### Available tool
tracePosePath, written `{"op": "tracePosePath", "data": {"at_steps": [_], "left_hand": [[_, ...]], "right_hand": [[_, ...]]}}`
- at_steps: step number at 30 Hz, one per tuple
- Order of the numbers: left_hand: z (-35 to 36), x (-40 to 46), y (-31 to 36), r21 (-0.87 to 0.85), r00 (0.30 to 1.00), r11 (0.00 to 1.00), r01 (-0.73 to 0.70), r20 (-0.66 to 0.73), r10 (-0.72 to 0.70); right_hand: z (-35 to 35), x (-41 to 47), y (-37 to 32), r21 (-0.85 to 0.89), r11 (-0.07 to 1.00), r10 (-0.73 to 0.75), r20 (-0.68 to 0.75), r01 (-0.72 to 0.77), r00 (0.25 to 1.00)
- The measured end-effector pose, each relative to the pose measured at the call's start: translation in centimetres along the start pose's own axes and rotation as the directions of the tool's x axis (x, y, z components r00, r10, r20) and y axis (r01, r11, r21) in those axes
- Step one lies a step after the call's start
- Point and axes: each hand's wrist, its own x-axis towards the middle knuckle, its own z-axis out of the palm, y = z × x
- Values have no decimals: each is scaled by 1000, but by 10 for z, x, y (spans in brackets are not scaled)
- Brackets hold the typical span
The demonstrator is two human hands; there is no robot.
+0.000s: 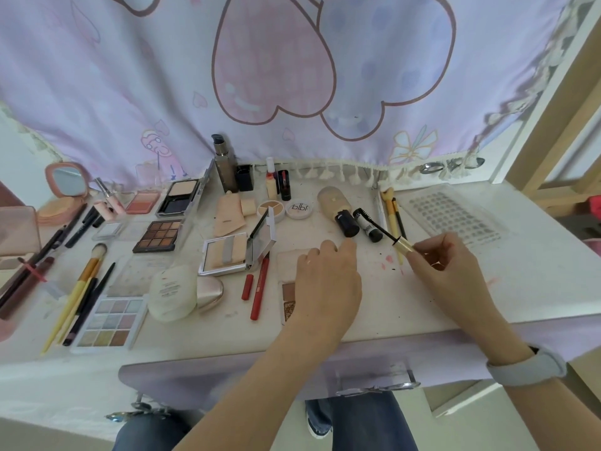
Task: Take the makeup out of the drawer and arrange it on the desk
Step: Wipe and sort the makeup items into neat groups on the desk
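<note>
Gold-handled mascara wand (395,241) pinched by R hand (445,262) fingers | L hand (325,278) relaxed over palette (287,288) | desk (455,288)

At about six o'clock, an eyeshadow palette (288,299) is largely covered by the left hand (328,281); only its left strip is seen. At nine o'clock, a pink case (18,231) and dark pencils (29,275) are cut off by the frame's left edge. The print on the white round jar (172,292) is too small to be read. The back of the desk (487,288) at twelve o'clock is hidden behind the hanging cloth (292,76).
</note>
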Motion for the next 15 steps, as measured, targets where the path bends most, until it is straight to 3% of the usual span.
{"op": "tracePosePath", "data": {"at_steps": [6,10,15], "left_hand": [[4,-5,-4,118,999,992,-42,12,40],[0,-19,-9,201,989,973,-116,-69,132],[1,-26,-19,159,981,976,-147,-104,164]], "right_hand": [[0,0,3,-155,987,-39,80,51,996],[4,0,3,-289,946,-112,138,148,984],[15,4,0,-373,890,-177,251,264,952]]}}
